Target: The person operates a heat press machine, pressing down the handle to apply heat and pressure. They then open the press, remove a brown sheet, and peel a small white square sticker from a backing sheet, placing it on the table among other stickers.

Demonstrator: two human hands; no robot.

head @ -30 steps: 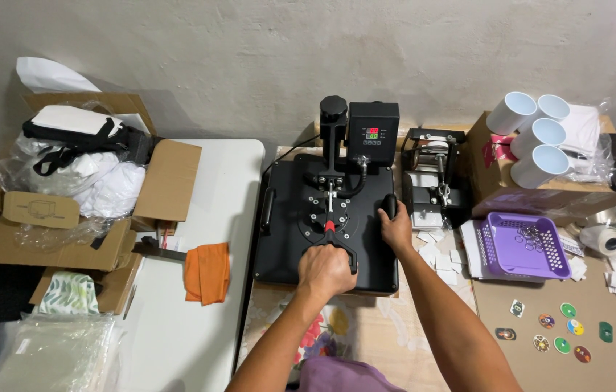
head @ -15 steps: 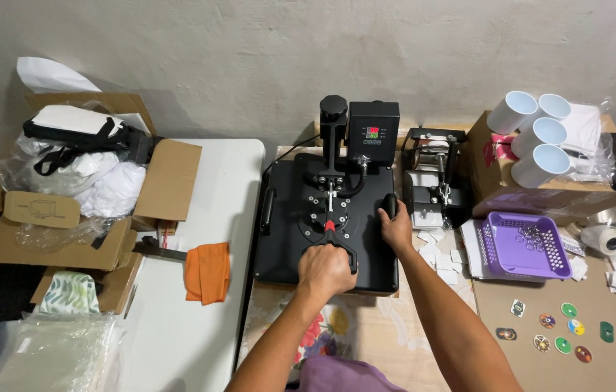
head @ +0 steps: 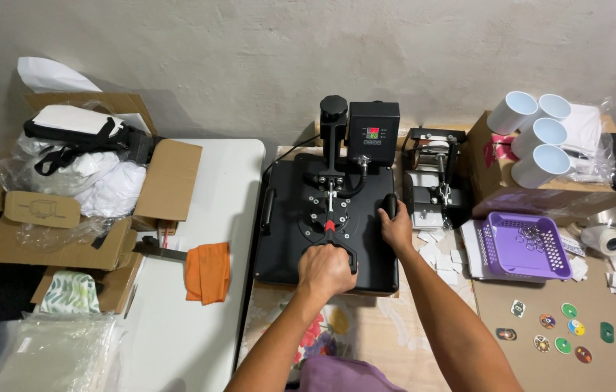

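Where the two forearms reach up from the bottom edge: left hand (head: 326,270), fingers curled shut round the front handle (head: 337,250) of the black heat press (head: 326,221), near its front edge. Right hand (head: 397,229) just beside, fingers wrapped round the black side grip (head: 390,205) on the press's right edge. Top plate of the press down flat, lying square on a floral cloth (head: 366,327) between the white table (head: 199,305) and the brown board (head: 576,341).

On the white table, close to the press's left side: a folded orange cloth (head: 208,271). Nearer the bottom left corner, clear plastic bags (head: 54,356). On the brown board, a scatter of small round badges (head: 555,334). Just above these, a purple plastic basket (head: 527,245) on loose white paper.

Farther back, behind the plate: the press's upright column and control box (head: 373,131) with a lit display. Right of that, a smaller black mug press (head: 435,178). Beyond it, four white mugs (head: 536,138) on their sides atop a cardboard box (head: 500,192). Far left, open cardboard boxes (head: 105,203) with white fabric and a black-strapped bag (head: 79,131), against the pale wall (head: 250,51).
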